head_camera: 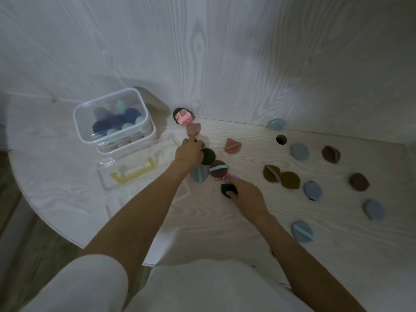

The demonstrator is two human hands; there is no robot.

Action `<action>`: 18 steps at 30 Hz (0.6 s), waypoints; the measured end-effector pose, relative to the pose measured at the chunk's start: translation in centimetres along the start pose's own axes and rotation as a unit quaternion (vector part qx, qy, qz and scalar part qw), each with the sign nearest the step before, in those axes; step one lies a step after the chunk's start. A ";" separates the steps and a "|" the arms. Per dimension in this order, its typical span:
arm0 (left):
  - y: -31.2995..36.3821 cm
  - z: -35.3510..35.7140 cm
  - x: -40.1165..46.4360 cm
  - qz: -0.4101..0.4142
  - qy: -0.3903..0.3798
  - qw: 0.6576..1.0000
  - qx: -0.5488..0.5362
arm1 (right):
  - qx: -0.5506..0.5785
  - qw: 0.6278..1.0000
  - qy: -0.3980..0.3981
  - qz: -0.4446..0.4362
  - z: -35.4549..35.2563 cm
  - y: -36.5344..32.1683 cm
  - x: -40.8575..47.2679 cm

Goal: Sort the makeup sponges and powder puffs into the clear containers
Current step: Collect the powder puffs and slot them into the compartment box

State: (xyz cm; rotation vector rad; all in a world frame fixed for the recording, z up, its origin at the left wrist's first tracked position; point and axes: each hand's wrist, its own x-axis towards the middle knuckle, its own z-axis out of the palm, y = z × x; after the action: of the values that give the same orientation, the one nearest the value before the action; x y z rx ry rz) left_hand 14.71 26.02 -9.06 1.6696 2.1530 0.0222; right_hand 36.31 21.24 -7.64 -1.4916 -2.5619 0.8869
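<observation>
From the head view, I am in the middle of the sorting. The clear box [113,119] at the left of the table [56,181] already holds many blue and green sponges, and its lid with the yellow handle [132,172] lies in front of it. Many puffs are still scattered on the right side, for example a blue puff [301,231] near me and a brown puff [359,181] farther right, well apart from the box.

My left hand [190,152] has its fingers curled over a dark green puff [208,156], just beside a pink puff [193,129]; I judge it is grasping the green one, but the fingertips are hidden. My right hand [247,194] has its fingers bent on a small black sponge [229,189], with the thumb pressing on it.

I think the step is picking up two pieces at once. The next move calls for lifting both and carrying them left to the open box, without pushing the neighbour puffs away.
</observation>
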 end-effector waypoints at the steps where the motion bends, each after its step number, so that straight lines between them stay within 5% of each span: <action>1: 0.1 0.0 0.0 0.006 -0.004 1.000 0.004 | 0.002 1.000 0.007 0.009 0.0 0.0 -0.1; 6: 0.9 -0.5 -0.6 0.020 -0.008 0.999 0.033 | -0.006 0.997 0.018 0.070 0.3 0.3 -0.5; 13: -0.6 -4.4 -8.5 0.063 0.204 0.958 -0.190 | 0.074 0.992 0.101 0.024 -0.8 -0.8 -0.8; 18: -7.5 -4.8 -18.9 0.047 0.249 0.933 -0.257 | 0.192 0.978 0.086 -0.004 -0.6 -6.2 -1.2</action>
State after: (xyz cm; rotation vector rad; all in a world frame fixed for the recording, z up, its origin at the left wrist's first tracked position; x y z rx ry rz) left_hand 9.92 7.49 -0.79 1.5487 2.1261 1.0465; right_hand 32.30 18.30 -3.78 -1.3732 -2.1212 1.1196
